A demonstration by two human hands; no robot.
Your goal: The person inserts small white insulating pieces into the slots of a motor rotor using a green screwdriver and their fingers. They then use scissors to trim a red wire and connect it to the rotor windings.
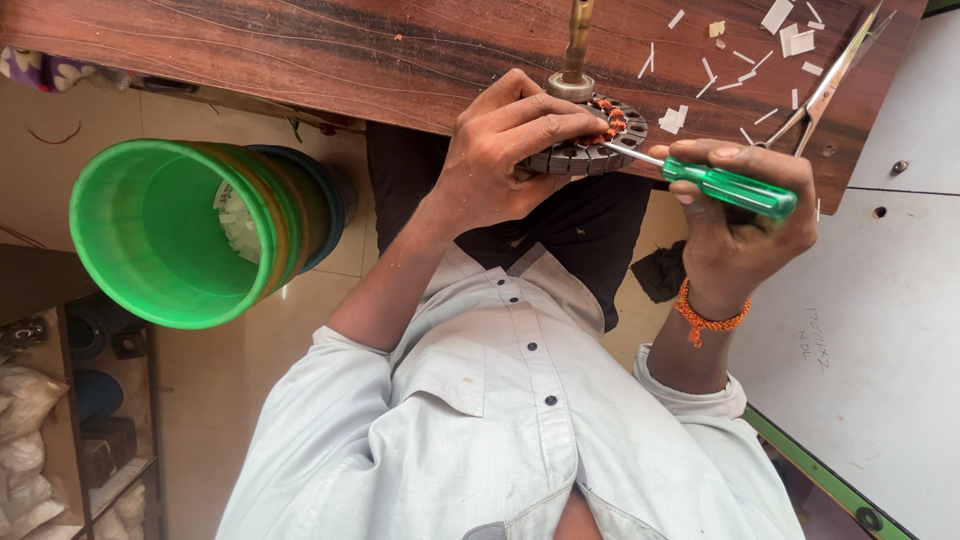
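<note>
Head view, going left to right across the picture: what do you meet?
Green bucket → left hand on the wound stator → green-handled screwdriver in the right hand → scissors.

A green-handled screwdriver (728, 186), a green bucket (190, 232) (yellow band inside), an orange wrist thread (706, 317), dark-grained wood bench (300, 45).

At the left of the frame I see a big green bucket (165, 232). Scissors (832, 82) and little white paper bits (790, 30) lie on my brown counter (300, 50), upper right.
</note>
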